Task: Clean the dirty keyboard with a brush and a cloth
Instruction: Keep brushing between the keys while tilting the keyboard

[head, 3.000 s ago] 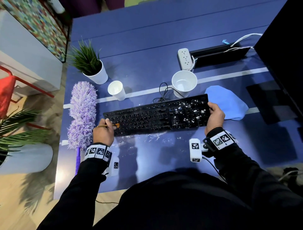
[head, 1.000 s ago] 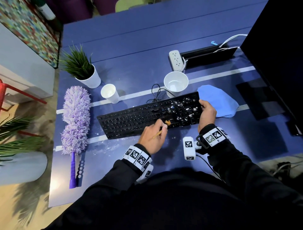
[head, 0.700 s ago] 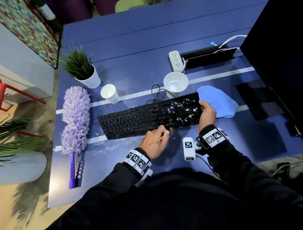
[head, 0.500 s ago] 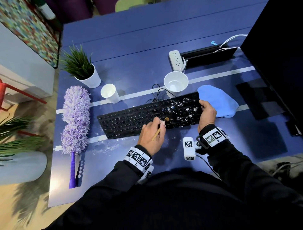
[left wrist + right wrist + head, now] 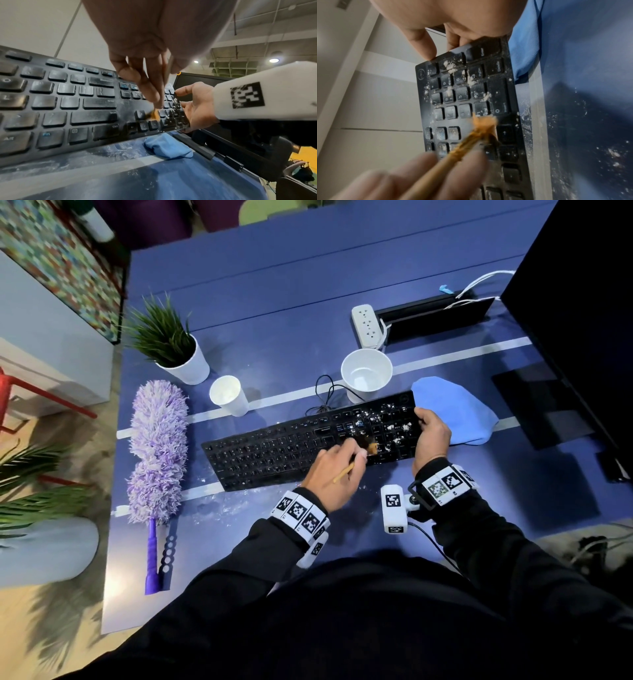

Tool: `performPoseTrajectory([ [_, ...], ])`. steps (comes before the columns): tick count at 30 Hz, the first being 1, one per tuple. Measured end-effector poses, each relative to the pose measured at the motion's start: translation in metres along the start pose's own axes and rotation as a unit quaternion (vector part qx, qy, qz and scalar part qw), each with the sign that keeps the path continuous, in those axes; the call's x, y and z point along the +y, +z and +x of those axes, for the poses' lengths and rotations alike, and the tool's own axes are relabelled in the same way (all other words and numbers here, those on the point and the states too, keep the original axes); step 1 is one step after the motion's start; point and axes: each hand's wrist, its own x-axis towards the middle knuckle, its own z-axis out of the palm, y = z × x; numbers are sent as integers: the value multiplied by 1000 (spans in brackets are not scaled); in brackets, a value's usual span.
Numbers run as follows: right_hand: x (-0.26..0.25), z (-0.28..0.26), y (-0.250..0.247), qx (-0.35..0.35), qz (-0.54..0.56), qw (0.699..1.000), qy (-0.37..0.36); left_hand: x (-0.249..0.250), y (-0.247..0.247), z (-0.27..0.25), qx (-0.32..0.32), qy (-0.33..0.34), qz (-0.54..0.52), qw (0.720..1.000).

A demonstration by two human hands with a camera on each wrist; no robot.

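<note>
- The black keyboard (image 5: 308, 445) lies slantwise on the blue surface (image 5: 274, 320), its far right end raised off it. White powder clumps dot its number pad; the letter keys carry only a faint dusty film.
- The brush (image 5: 481, 128) is slim, with a wooden handle and orange bristles; its splayed tip presses on the keys just left of the number pad.
- The blue cloth (image 5: 455, 412) lies rumpled, just beside the keyboard's right end.

At frame centre the left hand (image 5: 145, 70) pinches a brush (image 5: 153, 115) onto the dusty keyboard (image 5: 68, 105); the right hand (image 5: 197, 106) grips its right end, blue cloth (image 5: 168, 147) below.
</note>
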Motion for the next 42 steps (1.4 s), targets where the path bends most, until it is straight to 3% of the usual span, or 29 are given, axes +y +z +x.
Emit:
performPoseTrajectory([
  [3, -1, -1, 0, 1, 5, 1000, -1, 2, 5, -5, -34, 22, 9, 999],
  [7, -2, -3, 0, 5, -2, 1000, -4, 10, 4, -8, 35, -2, -11, 999],
  [12, -3, -4, 0, 2, 3, 1000, 0, 3, 14, -12, -43, 14, -10, 999],
  [16, -3, -4, -1, -4, 1, 1000, -7, 2, 13, -14, -6, -4, 22, 1000],
  [20, -3, -4, 0, -1, 2, 1000, -8, -5, 15, -15, -49, 5, 1, 999],
  [27, -3, -2, 0, -11, 1, 1000, -13, -16, 11, -23, -54, -8, 20, 998],
  [34, -2, -2, 1, -3, 4, 1000, -10, -10, 0, -23, 18, -20, 9, 1000],
  [39, -5, -4, 2, -6, -2, 1000, -2, -11, 4, -20, -36, 2, 14, 999],
  [42, -5, -4, 2, -2, -1, 1000, -4, -11, 4, -24, -24, -13, 70, 997],
])
